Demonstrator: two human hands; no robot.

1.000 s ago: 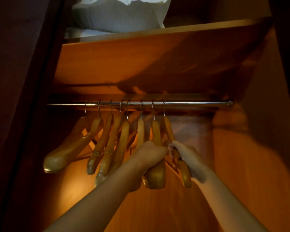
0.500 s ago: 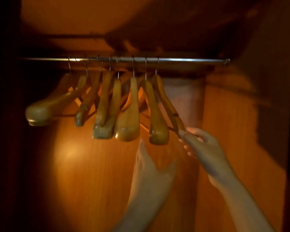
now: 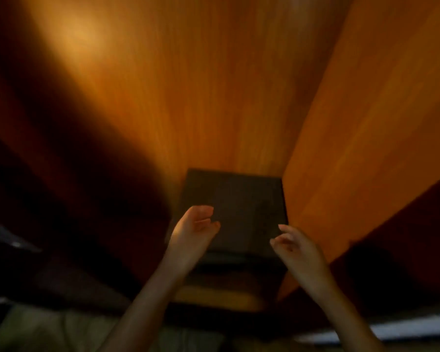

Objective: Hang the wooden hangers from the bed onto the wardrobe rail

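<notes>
Head view, blurred look down into an orange-brown wooden wardrobe [image 3: 188, 97], left hand [image 3: 196, 229] and right hand [image 3: 297, 247] held apart, both empty, fingers loosely bent, above a dark box [image 3: 239, 199] against the right side panel [image 3: 366, 123], hangers and rail outside the frame

My left hand [image 3: 197, 226] and right hand [image 3: 294, 246] raised in front of me, bare forearms extended, palms facing each other, fingers loosely curled, both holding nothing.
</notes>
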